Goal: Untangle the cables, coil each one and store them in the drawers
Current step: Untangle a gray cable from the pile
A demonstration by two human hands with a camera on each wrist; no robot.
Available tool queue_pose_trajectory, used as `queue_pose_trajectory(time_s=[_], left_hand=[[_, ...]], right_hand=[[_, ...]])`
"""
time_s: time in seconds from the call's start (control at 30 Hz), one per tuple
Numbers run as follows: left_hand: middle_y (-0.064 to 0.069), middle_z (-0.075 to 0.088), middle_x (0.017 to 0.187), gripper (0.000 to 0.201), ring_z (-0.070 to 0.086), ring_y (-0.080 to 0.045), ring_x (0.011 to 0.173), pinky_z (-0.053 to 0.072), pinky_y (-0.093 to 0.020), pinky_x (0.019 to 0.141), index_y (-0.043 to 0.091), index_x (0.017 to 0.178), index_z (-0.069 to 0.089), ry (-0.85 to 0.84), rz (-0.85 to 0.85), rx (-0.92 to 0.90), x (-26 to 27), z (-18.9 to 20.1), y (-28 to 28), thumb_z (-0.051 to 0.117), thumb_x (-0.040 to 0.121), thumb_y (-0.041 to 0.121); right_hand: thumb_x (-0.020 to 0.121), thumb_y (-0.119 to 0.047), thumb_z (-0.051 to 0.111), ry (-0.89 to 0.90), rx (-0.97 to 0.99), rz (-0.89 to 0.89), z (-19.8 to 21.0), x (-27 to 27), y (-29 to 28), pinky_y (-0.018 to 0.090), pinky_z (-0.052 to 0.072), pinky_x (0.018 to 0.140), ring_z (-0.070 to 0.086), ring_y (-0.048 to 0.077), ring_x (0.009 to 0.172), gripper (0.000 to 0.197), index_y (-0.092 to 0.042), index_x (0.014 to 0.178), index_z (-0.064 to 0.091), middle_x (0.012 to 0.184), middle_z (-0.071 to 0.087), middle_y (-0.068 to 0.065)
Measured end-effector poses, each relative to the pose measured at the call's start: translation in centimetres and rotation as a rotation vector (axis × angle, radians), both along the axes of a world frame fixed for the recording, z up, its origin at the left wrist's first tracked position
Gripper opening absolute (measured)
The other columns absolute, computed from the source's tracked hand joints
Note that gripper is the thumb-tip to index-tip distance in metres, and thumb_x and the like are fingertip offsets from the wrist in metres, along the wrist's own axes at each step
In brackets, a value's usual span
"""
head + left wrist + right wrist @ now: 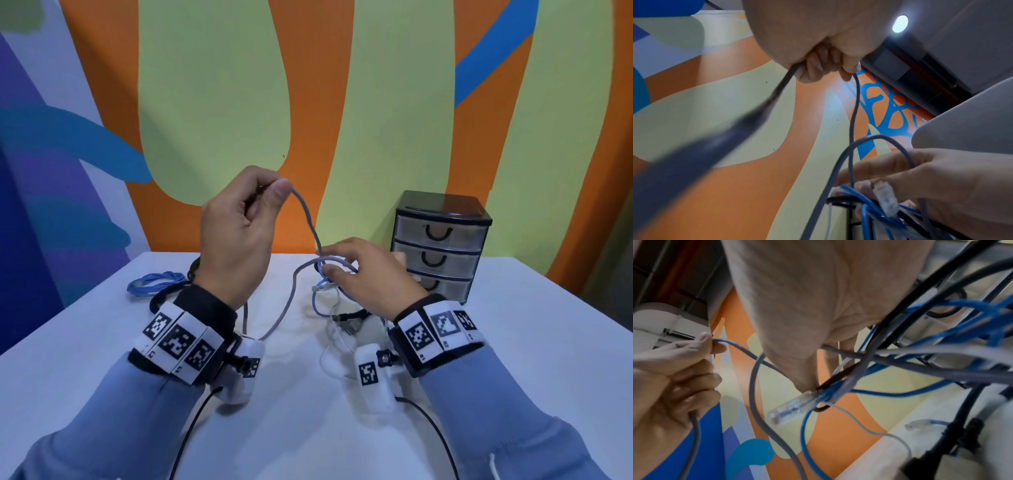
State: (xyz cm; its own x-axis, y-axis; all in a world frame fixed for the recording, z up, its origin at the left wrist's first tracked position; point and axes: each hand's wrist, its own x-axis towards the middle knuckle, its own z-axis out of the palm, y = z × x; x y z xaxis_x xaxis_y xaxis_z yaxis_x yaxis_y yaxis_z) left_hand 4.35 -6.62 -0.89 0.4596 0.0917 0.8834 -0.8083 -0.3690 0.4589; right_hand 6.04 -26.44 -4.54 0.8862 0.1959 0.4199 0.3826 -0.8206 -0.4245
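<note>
A grey cable (310,222) runs up from a tangle (330,291) of blue, grey, black and white cables above the white table (513,342). My left hand (239,222) is raised and pinches the grey cable (854,113) between thumb and forefinger; the cable also runs through its curled fingers (816,66). My right hand (366,274) grips the tangle (849,378) at its knot, beside a clear-plugged blue cable (793,405). A black three-drawer unit (442,246) stands behind the right hand, drawers closed.
A coiled blue cable (154,282) lies at the table's far left, with a black cable (168,298) beside it. A painted wall rises right behind the table. The table's near half holds only my forearms and wrist cameras.
</note>
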Motion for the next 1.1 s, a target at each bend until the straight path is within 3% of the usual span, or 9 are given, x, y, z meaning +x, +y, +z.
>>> queue_pose_trajectory(time_s=[0.17,0.4,0.6,0.67,0.73,0.8,0.9,1.03,1.1], left_hand=[[-0.018,0.050,0.077,0.025,0.039,-0.024,0.069,0.035,-0.032,0.062,0.010,0.099,0.067,-0.002,0.091,-0.178,0.5,-0.1,0.4,0.057,0.111,0.031],[0.008,0.042,0.078,0.025,0.037,-0.005,0.070,0.033,-0.023,0.065,0.012,0.099,0.061,0.006,0.208,-0.403,1.9,-0.1,2.2,0.053,0.111,0.032],[0.006,0.060,0.072,0.025,0.051,-0.003,0.067,0.042,-0.020,0.067,0.009,0.085,0.073,0.208,0.317,-0.359,2.2,0.3,3.7,0.060,0.096,0.027],[-0.005,0.056,0.068,0.029,0.045,-0.017,0.065,0.039,-0.037,0.062,0.006,0.080,0.071,0.279,0.405,-0.220,1.9,0.4,3.9,0.055,0.094,0.027],[-0.005,0.059,0.071,0.026,0.048,-0.022,0.067,0.038,-0.040,0.062,0.013,0.084,0.073,0.363,0.445,-0.002,1.6,0.5,3.6,0.052,0.096,0.021],[0.000,0.068,0.097,0.030,0.061,-0.025,0.091,0.045,-0.040,0.080,0.026,0.096,0.076,0.345,0.526,0.294,1.4,0.1,3.4,0.055,0.092,0.005],[0.000,0.068,0.131,0.055,0.057,-0.031,0.124,0.037,-0.050,0.108,0.032,0.109,0.079,0.193,0.572,0.782,1.6,-0.4,2.7,0.064,0.077,-0.011],[0.009,0.074,0.111,0.030,0.060,-0.020,0.093,0.042,-0.038,0.074,0.033,0.116,0.076,0.402,0.236,0.958,1.1,-1.3,0.9,0.061,0.099,0.013],[0.011,0.073,0.096,0.020,0.059,-0.018,0.083,0.046,-0.038,0.071,0.034,0.111,0.075,0.459,0.147,0.895,1.0,-1.5,0.8,0.060,0.103,0.024]], right_hand=[[0.096,-0.038,0.066,0.035,-0.075,-0.003,0.6,-0.7,0.4,0.057,0.008,0.119,0.043,0.006,0.140,0.040,-0.055,0.132,0.060,0.155,0.045,-0.024],[0.075,-0.005,0.067,0.113,-0.131,0.018,0.4,-0.8,0.4,0.058,0.010,0.119,0.057,0.009,0.120,0.076,-0.049,0.136,0.055,0.125,0.061,-0.017],[0.077,0.003,0.057,0.034,0.084,0.042,0.3,-0.3,-0.5,0.035,0.038,0.087,0.060,0.012,0.096,0.063,-0.041,0.119,0.071,0.109,0.061,-0.013],[0.077,0.005,0.055,0.035,0.112,0.090,0.0,0.1,-0.8,0.035,0.051,0.079,0.061,0.014,0.087,0.057,-0.037,0.108,0.077,0.103,0.064,-0.011],[0.078,0.007,0.055,0.060,0.104,0.132,-0.2,0.2,-0.9,0.031,0.051,0.073,0.062,0.013,0.080,0.053,-0.033,0.103,0.080,0.102,0.066,-0.010],[0.079,0.009,0.055,0.066,0.122,0.180,-0.2,0.1,-0.9,0.031,0.052,0.071,0.063,0.014,0.079,0.053,-0.030,0.105,0.080,0.104,0.068,-0.008],[0.079,0.011,0.058,0.007,0.181,0.277,-0.1,0.0,-0.6,0.033,0.055,0.075,0.064,0.016,0.081,0.056,-0.028,0.112,0.080,0.106,0.069,-0.007],[0.076,0.014,0.067,-0.078,0.296,0.384,0.0,-0.3,-0.1,0.024,0.051,0.073,0.065,0.014,0.080,0.048,-0.020,0.108,0.079,0.104,0.072,-0.005],[0.073,0.013,0.072,-0.136,0.308,0.398,0.1,-0.1,-0.1,0.022,0.050,0.076,0.067,0.017,0.085,0.046,-0.020,0.104,0.079,0.102,0.072,-0.006]])
